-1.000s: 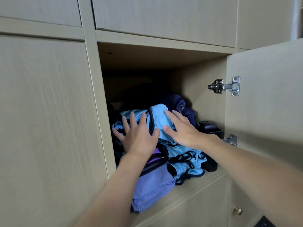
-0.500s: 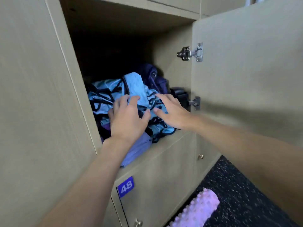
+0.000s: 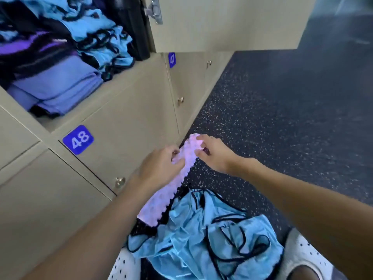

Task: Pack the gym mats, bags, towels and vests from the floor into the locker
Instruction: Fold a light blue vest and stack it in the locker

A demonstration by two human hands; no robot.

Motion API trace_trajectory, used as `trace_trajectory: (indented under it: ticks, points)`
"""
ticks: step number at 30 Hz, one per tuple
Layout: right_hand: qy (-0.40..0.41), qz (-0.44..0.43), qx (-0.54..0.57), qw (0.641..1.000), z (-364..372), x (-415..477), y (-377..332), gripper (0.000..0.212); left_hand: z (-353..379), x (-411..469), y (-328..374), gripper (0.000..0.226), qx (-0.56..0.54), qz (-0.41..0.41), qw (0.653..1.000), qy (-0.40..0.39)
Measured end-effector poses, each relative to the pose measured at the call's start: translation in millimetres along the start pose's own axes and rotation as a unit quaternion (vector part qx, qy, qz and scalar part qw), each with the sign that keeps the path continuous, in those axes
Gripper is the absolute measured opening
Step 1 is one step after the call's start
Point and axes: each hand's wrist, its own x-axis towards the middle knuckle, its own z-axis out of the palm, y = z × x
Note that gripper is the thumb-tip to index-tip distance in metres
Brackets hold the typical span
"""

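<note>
A lilac knobbly foam roller [image 3: 182,174] lies on the dark floor against the base of the lockers. My left hand [image 3: 159,168] curls over its middle from the left. My right hand [image 3: 215,155] grips its far end, fingers and thumb round it. Near my feet, a heap of light blue vests with black trim [image 3: 203,237] covers the roller's near end. Up at the top left, the open locker [image 3: 113,87] holds more blue vests [image 3: 96,31], folded purple towels [image 3: 58,85] and a black bag [image 3: 132,23].
The locker's open door [image 3: 222,23] juts out above the floor at the top. Closed doors numbered 48 [image 3: 78,140] and 47 [image 3: 172,60] with small knobs sit below the open locker. White perforated shoes [image 3: 302,257] flank the vest heap. Speckled floor [image 3: 282,118] stretches right.
My view has swung down from the locker to the floor. Both hands left the vests in the locker and now grasp the lilac roller.
</note>
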Motion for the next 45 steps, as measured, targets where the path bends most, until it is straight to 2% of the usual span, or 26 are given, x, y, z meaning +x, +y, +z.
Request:
trace_trajectory:
  ticks: [6,9,15,18,20,23,26,29,30,33,36,40,43,45]
  points:
    - [-0.061,0.128,0.023,0.990,76.0,-61.1,77.1,0.052,106.4,-29.4,-36.6,0.031,0.024,0.000,0.990,-0.136]
    - [-0.071,0.177,0.022,0.981,105.5,-80.7,109.9,0.052,148.9,-32.5,-47.5,0.042,0.048,0.024,0.982,-0.182]
    - [-0.060,0.216,-0.020,0.974,133.5,-85.5,148.9,0.053,201.8,-17.0,-46.6,0.064,0.091,0.084,0.974,-0.190]
    - [-0.073,0.236,-0.025,0.969,140.5,-81.9,160.7,0.060,217.9,-1.9,-39.6,0.068,0.116,0.145,0.965,-0.186]
    - [-0.080,0.249,-0.047,0.964,145.4,-79.9,169.2,0.050,227.7,8.5,-34.0,0.068,0.128,0.175,0.955,-0.202]
    - [-0.058,0.251,-0.097,0.962,148.8,-76.2,174.6,0.014,239.5,23.2,-26.1,0.063,0.141,0.203,0.943,-0.223]
    - [-0.025,0.226,-0.061,0.972,137.9,-72.5,172.1,0.016,243.6,33.3,-18.2,0.046,0.116,0.203,0.942,-0.239]
    - [0.019,0.187,-0.021,0.982,107.4,-64.9,164.3,0.013,230.9,41.2,-11.0,0.015,0.074,0.206,0.954,-0.206]
    - [0.028,0.176,-0.012,0.984,93.8,-61.7,160.3,0.010,221.7,45.0,-8.5,0.014,0.040,0.202,0.960,-0.191]
    - [0.032,0.156,0.018,0.987,43.9,-50.7,141.8,0.009,181.3,60.9,0.1,0.016,-0.065,0.170,0.969,-0.165]
    - [0.034,0.120,0.023,0.992,-11.4,-38.4,112.4,0.013,125.8,73.5,13.1,0.018,-0.091,0.172,0.973,-0.125]
    - [0.079,0.073,0.020,0.994,-79.7,-24.7,56.3,0.020,41.5,79.9,39.4,0.013,-0.124,0.181,0.973,-0.066]
    - [0.119,0.025,0.036,0.992,-126.1,-16.0,1.7,0.019,-26.3,75.7,62.0,0.029,-0.152,0.184,0.970,-0.032]
    - [0.145,-0.017,0.054,0.988,-155.0,-16.3,-39.2,0.018,-69.5,70.5,72.9,0.030,-0.168,0.194,0.967,0.006]
